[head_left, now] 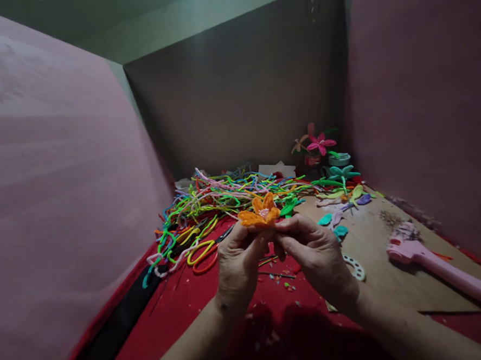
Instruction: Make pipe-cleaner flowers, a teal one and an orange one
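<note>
Between my two hands is an orange pipe-cleaner flower (259,211) with a pale pink beaded-looking centre, held up over the red cloth (184,324). My left hand (239,256) is closed, thumb and fingers pinching the flower's underside from the left. From the right, my right hand (312,249) pinches at the same spot below the petals, its fingers closed. The fingertips of both hands nearly meet, and the stem or base under the bloom is hidden by them. Just left of my left hand lie scissors (204,256) with yellow and orange handles.
A tangled heap of coloured pipe cleaners (220,192) spreads behind the hands. On the right, a pink-handled tool (441,271) rests on a brown board (375,248) beside a white ring with holes (355,268). Finished flowers (322,142) stand at the back; a black strip (120,317) lies left.
</note>
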A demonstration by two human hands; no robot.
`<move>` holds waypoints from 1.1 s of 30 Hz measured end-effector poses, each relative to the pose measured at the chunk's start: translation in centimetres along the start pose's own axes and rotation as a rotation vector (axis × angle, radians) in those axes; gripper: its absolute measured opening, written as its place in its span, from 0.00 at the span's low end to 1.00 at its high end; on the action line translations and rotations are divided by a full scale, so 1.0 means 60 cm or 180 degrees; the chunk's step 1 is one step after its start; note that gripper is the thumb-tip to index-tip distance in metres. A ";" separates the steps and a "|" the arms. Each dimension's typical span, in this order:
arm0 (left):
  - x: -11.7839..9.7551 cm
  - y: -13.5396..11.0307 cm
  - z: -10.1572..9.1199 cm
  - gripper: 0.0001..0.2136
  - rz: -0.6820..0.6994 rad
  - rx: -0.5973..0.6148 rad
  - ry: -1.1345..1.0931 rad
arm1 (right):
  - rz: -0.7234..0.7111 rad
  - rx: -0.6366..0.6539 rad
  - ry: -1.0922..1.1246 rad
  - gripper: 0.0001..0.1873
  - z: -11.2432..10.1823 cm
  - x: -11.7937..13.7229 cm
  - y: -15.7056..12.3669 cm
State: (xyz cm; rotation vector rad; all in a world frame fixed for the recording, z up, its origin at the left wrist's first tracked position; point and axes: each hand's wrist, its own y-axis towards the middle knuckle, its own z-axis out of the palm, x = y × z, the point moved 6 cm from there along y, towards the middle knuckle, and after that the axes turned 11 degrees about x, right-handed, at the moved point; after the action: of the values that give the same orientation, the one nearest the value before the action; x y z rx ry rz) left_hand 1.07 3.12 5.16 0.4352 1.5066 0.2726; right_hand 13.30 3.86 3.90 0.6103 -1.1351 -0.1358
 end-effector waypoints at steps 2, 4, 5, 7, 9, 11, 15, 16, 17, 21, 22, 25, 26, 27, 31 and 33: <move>0.006 0.000 -0.001 0.03 -0.0140 0.0017 -0.0037 | -0.0004 -0.0019 -0.0057 0.03 0.000 -0.001 -0.001; 0.009 0.001 0.000 0.03 -0.0210 0.0033 -0.0050 | -0.0015 -0.0020 -0.0053 0.03 0.000 -0.002 -0.003; 0.008 0.001 0.001 0.03 -0.0209 0.0019 -0.0029 | -0.0011 -0.0020 -0.0036 0.03 0.000 -0.003 -0.004; 0.002 0.000 0.005 0.04 -0.0151 -0.0066 0.0086 | 0.0015 -0.0052 -0.0015 0.03 -0.001 -0.005 -0.005; -0.006 -0.002 0.009 0.05 -0.0051 -0.0171 0.0213 | 0.0047 -0.0088 -0.0029 0.03 -0.003 -0.008 -0.006; -0.010 -0.003 0.013 0.06 -0.0015 -0.0234 0.0203 | 0.0046 -0.0111 -0.0071 0.03 -0.004 -0.010 -0.005; 0.008 0.002 0.015 0.05 -0.0393 -0.0086 -0.0336 | -0.0068 -0.0138 -0.0222 0.04 -0.004 -0.007 -0.005; 0.014 0.003 0.017 0.05 -0.0531 0.0034 -0.0509 | -0.0102 -0.0151 -0.0239 0.04 -0.004 -0.005 -0.006; 0.020 0.004 0.019 0.05 -0.0655 0.0169 -0.0667 | -0.0125 -0.0150 -0.0235 0.04 -0.003 -0.004 -0.006; 0.032 0.006 0.026 0.08 -0.0885 0.0572 -0.0964 | -0.0099 -0.0122 -0.0118 0.01 0.000 0.000 -0.006; 0.034 0.006 0.026 0.08 -0.0890 0.0578 -0.0927 | -0.0071 -0.0117 -0.0090 0.00 0.000 0.000 -0.005; 0.034 0.007 0.025 0.07 -0.0871 0.0498 -0.0746 | 0.0008 -0.0109 -0.0017 0.02 -0.003 -0.003 -0.003; 0.034 0.008 0.025 0.06 -0.0865 0.0482 -0.0716 | 0.0034 -0.0110 0.0021 0.03 -0.004 -0.005 -0.003; 0.033 0.008 0.026 0.06 -0.0857 0.0475 -0.0710 | 0.0073 -0.0106 0.0061 0.04 -0.005 -0.007 -0.002; 0.026 0.008 0.024 0.04 -0.0798 0.0361 -0.0746 | 0.0229 -0.0076 0.0161 0.06 -0.006 -0.018 -0.004; 0.019 0.008 0.022 0.04 -0.0755 0.0248 -0.0694 | 0.0273 -0.0053 0.0138 0.07 -0.004 -0.020 -0.004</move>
State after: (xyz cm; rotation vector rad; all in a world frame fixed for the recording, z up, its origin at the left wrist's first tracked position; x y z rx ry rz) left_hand 2.46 3.89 4.34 0.3323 1.3422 -0.0201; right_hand 13.06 4.25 2.72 0.5463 -1.1153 -0.0580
